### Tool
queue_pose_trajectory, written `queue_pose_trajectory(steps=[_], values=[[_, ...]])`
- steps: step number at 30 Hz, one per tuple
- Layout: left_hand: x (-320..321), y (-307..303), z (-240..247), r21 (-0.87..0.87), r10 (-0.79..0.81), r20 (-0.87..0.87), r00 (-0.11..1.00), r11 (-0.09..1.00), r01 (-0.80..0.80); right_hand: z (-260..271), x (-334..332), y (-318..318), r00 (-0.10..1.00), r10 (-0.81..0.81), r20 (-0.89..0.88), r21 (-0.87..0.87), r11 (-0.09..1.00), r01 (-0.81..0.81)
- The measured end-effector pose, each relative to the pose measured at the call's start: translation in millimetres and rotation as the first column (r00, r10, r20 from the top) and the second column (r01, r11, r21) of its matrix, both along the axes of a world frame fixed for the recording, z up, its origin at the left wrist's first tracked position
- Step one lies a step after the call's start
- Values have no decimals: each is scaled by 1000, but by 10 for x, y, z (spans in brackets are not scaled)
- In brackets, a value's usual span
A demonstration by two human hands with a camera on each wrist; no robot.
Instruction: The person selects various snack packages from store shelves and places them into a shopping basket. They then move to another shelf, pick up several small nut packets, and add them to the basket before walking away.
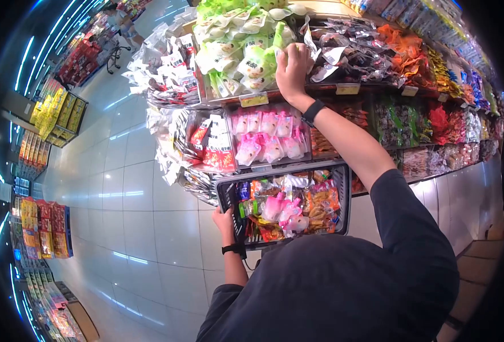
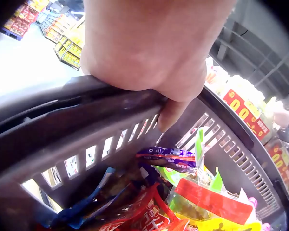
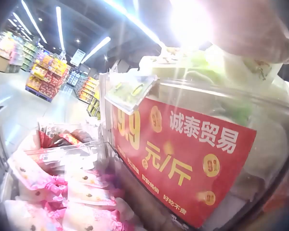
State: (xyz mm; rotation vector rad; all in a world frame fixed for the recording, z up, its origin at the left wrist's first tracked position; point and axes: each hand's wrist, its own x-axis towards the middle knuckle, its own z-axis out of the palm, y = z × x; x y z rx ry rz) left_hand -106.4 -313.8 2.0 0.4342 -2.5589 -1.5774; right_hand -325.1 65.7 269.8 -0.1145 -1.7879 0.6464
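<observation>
A dark grey basket [image 1: 343, 225] holds colourful snack packets and several pink pouches [image 1: 274, 206]. My left hand [image 1: 224, 222] grips its left rim; in the left wrist view the hand [image 2: 149, 48] lies over the rim [image 2: 53, 103], one digit bent down inside. At the upper shelf, my right hand [image 1: 293, 71] has curled fingers and pinches a green-and-white packet [image 1: 278, 35] at the right edge of a heap of similar packets [image 1: 223, 48]. In the right wrist view, part of this hand [image 3: 255, 26] shows blurred above the white-and-green packets [image 3: 202, 65]; its fingertips are hidden.
Dark packets [image 1: 357, 48] and orange ones fill bins to the right. Pink pouches [image 1: 269, 122] lie on the shelf below. A red price sign [image 3: 183, 154] faces outward beneath the upper bin. Tiled floor [image 1: 143, 228] and stacked goods [image 1: 46, 228] extend to the left.
</observation>
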Motion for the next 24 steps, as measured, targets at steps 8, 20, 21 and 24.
queue_pose_trajectory(steps=[8,20,21,24], values=[[19,-77,-180,-96,1,-22,1000,995,-3,461,1282,-189,900,434,-40,31,901,-433],[19,46,88,62,6,2,1000,998,-6,-967,2873,-46,277,434,857,-33,583,-812],[1,19,45,38,-18,-10,1000,999,19,-912,2814,-55,291,451,843,-40,594,-804],[-10,117,163,-102,-1,-11,1000,995,0,-692,2524,-18,341,466,816,-19,611,-791]])
